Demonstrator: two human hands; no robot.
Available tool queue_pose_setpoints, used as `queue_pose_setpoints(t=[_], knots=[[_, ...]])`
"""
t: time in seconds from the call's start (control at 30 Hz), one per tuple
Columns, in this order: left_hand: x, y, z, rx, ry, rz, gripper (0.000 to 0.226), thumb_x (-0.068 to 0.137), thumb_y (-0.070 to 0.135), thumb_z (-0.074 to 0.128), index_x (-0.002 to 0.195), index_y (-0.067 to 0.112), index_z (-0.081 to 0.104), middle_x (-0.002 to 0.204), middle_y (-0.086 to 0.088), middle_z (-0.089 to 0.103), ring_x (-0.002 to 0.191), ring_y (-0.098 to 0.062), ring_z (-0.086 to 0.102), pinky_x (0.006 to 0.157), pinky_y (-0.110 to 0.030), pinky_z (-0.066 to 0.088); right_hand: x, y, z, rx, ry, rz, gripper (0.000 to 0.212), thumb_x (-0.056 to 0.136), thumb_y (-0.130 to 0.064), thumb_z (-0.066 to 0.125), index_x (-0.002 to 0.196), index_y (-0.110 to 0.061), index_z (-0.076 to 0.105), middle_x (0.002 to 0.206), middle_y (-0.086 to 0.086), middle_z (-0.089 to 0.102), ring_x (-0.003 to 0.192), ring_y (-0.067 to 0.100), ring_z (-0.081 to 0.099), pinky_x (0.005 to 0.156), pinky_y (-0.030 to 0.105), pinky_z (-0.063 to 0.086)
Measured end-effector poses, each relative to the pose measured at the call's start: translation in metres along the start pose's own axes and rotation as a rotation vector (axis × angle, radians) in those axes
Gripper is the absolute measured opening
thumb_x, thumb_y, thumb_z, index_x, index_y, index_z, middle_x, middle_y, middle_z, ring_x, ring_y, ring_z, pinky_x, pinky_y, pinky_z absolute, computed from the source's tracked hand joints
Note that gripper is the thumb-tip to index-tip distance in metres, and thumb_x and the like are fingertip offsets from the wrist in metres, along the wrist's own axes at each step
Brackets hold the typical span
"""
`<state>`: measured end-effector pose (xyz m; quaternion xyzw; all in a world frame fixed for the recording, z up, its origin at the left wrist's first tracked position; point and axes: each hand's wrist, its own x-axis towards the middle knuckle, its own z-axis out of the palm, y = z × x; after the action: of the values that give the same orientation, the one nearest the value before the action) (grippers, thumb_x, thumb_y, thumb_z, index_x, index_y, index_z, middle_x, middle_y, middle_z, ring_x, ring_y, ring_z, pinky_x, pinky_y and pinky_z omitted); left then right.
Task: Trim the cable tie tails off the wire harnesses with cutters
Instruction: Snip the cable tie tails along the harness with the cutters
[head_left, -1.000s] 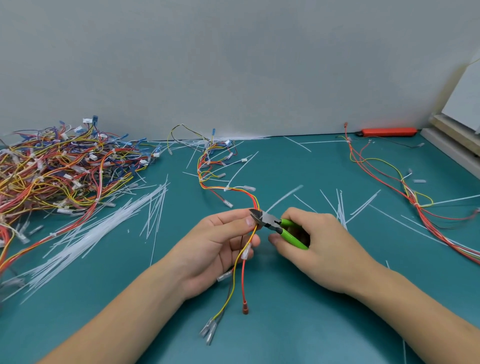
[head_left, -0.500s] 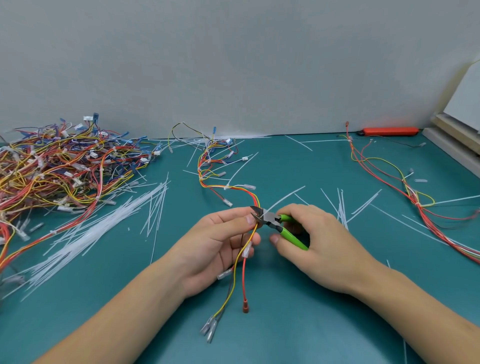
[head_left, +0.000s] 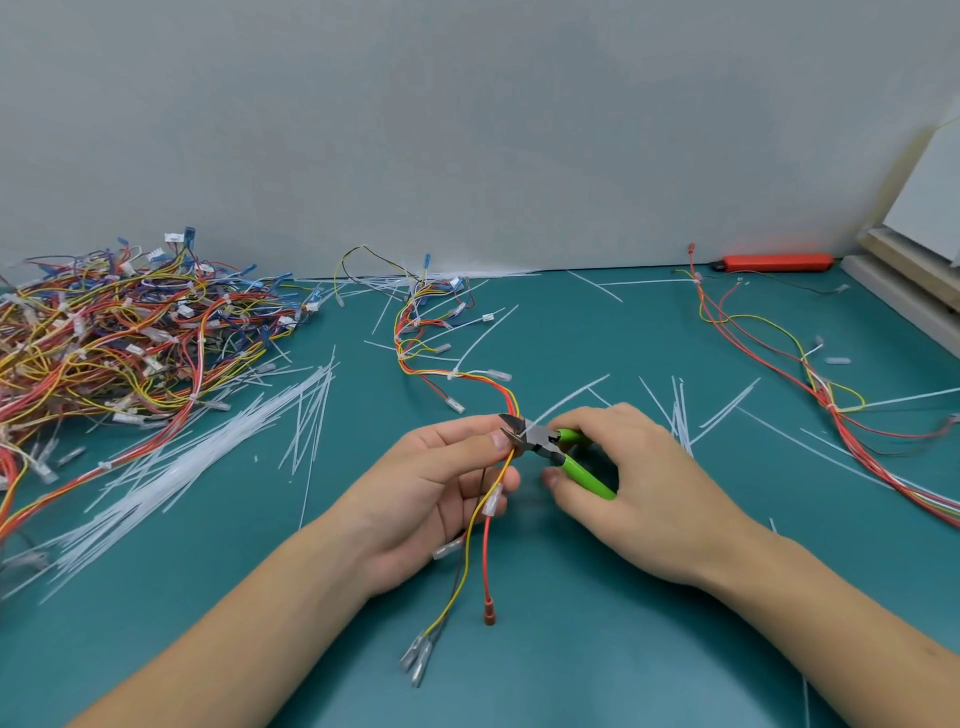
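Head view, trimming in progress. The left hand (head_left: 431, 499) lifts 1 wire harness (head_left: 457, 379) off the teal bench (head_left: 571, 649), its fingers (head_left: 467, 441) curled round the red, yellow and dark wires just below the cutting point; this grip probably serves to steady the bundle and present the tie to the blades. The free ends of the harness hang down across the palm toward the bench, ending in clear and red terminals. The right hand (head_left: 639, 483) grips the green-handled cutters (head_left: 556, 449), fingers wrapped round both handles, thumb beneath. The blades sit against the bundle beside the left fingertip, and appear nearly closed; whether a tie tail lies between them is too small to tell. A pale strip (head_left: 566, 402) runs up and to the right from the cutter head, possibly the tail being cut.

The layout suggests a flow from left to right: a large heap of harnesses (head_left: 124, 338) at far left, a sheaf of white tie strips (head_left: 182, 467) beside it, loose white offcuts (head_left: 680, 415) scattered behind the right hand, and further harnesses (head_left: 831, 405) laid out at right. An orange tool (head_left: 776, 262) lies against the rear wall.
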<state>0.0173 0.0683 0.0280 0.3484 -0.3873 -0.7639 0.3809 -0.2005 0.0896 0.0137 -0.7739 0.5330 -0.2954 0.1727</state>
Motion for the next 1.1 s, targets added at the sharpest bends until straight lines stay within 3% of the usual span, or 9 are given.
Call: queue_pose_setpoints(t=[0.1, 0.27, 0.37, 0.43, 0.57, 0.67, 0.77, 0.83, 1.1], knots=[[-0.0005, -0.0002, -0.0015, -0.001, -0.015, 0.000, 0.022, 0.087, 0.008, 0.071, 0.108, 0.002, 0.074, 0.077, -0.009, 0.066, 0.061, -0.015, 0.064, 0.053, -0.022, 0.051, 0.0004, -0.0003, -0.0003, -0.010, -0.001, -0.009, 0.024, 0.086, -0.051, 0.059, 0.108, -0.039, 0.061, 0.094, -0.023, 0.061, 0.104, 0.006, 0.052, 0.092, 0.034, 0.045], [0.0007, -0.0004, -0.0010, -0.001, -0.010, -0.007, 0.040, 0.087, 0.007, 0.070, 0.124, -0.008, 0.064, 0.078, -0.006, 0.065, 0.061, -0.014, 0.065, 0.052, -0.022, 0.050, 0.0004, 0.0013, 0.0005, -0.015, 0.009, -0.039, 0.021, 0.089, -0.048, 0.060, 0.107, -0.038, 0.062, 0.092, -0.021, 0.062, 0.099, 0.007, 0.054, 0.089, 0.033, 0.047], [0.0007, -0.0003, -0.0008, -0.002, -0.015, -0.007, 0.037, 0.087, 0.008, 0.067, 0.122, -0.006, 0.065, 0.079, -0.006, 0.066, 0.061, -0.014, 0.065, 0.052, -0.022, 0.050, 0.0022, 0.0027, 0.0008, -0.001, 0.018, -0.042, 0.012, 0.091, -0.047, 0.063, 0.094, -0.035, 0.060, 0.080, -0.016, 0.059, 0.086, 0.010, 0.055, 0.075, 0.030, 0.046], [0.0009, -0.0006, -0.0008, -0.002, -0.022, -0.007, 0.034, 0.088, 0.009, 0.067, 0.119, -0.003, 0.067, 0.082, -0.005, 0.068, 0.062, -0.015, 0.064, 0.052, -0.022, 0.050, 0.0027, 0.0044, 0.0011, 0.030, 0.023, -0.023, 0.023, 0.093, -0.044, 0.066, 0.080, -0.030, 0.053, 0.067, -0.010, 0.053, 0.065, 0.014, 0.048, 0.059, 0.031, 0.041], [0.0019, -0.0013, -0.0024, -0.007, -0.028, -0.003, 0.027, 0.087, 0.007, 0.073, 0.114, 0.000, 0.072, 0.089, -0.005, 0.069, 0.064, -0.016, 0.065, 0.053, -0.022, 0.050, 0.0016, 0.0032, 0.0041, 0.034, 0.024, 0.027, 0.031, 0.090, -0.049, 0.060, 0.075, -0.027, 0.045, 0.058, -0.004, 0.046, 0.056, 0.019, 0.038, 0.053, 0.038, 0.039], [0.0015, -0.0022, -0.0033, -0.007, -0.023, 0.002, 0.025, 0.086, 0.009, 0.073, 0.110, 0.002, 0.074, 0.087, -0.006, 0.068, 0.065, -0.016, 0.065, 0.054, -0.023, 0.051, -0.0005, 0.0026, 0.0044, 0.049, 0.036, 0.021, 0.027, 0.092, -0.048, 0.064, 0.078, -0.030, 0.049, 0.064, -0.007, 0.051, 0.060, 0.016, 0.045, 0.057, 0.034, 0.042], [0.0017, -0.0023, -0.0027, -0.002, -0.013, 0.001, 0.031, 0.087, 0.009, 0.072, 0.116, -0.002, 0.071, 0.083, -0.007, 0.067, 0.064, -0.015, 0.065, 0.053, -0.022, 0.051, -0.0001, 0.0018, 0.0037, 0.032, 0.039, 0.005, 0.011, 0.091, -0.042, 0.068, 0.093, -0.035, 0.060, 0.081, -0.018, 0.060, 0.087, 0.007, 0.055, 0.073, 0.021, 0.043], [0.0020, -0.0019, -0.0018, 0.000, -0.008, -0.002, 0.037, 0.088, 0.009, 0.070, 0.121, -0.007, 0.067, 0.082, -0.006, 0.067, 0.064, -0.014, 0.065, 0.053, -0.022, 0.050, 0.0000, 0.0018, 0.0036, 0.015, 0.034, 0.010, 0.015, 0.091, -0.037, 0.070, 0.104, -0.037, 0.063, 0.093, -0.021, 0.063, 0.102, 0.005, 0.054, 0.086, 0.022, 0.043], [0.0013, -0.0012, -0.0001, -0.001, -0.005, -0.009, 0.045, 0.085, 0.010, 0.069, 0.125, -0.009, 0.063, 0.077, -0.005, 0.066, 0.061, -0.015, 0.065, 0.052, -0.022, 0.050, -0.0003, 0.0038, 0.0027, -0.006, 0.015, 0.000, 0.019, 0.091, -0.036, 0.069, 0.109, -0.038, 0.063, 0.098, -0.022, 0.064, 0.104, 0.004, 0.053, 0.090, 0.021, 0.043]])
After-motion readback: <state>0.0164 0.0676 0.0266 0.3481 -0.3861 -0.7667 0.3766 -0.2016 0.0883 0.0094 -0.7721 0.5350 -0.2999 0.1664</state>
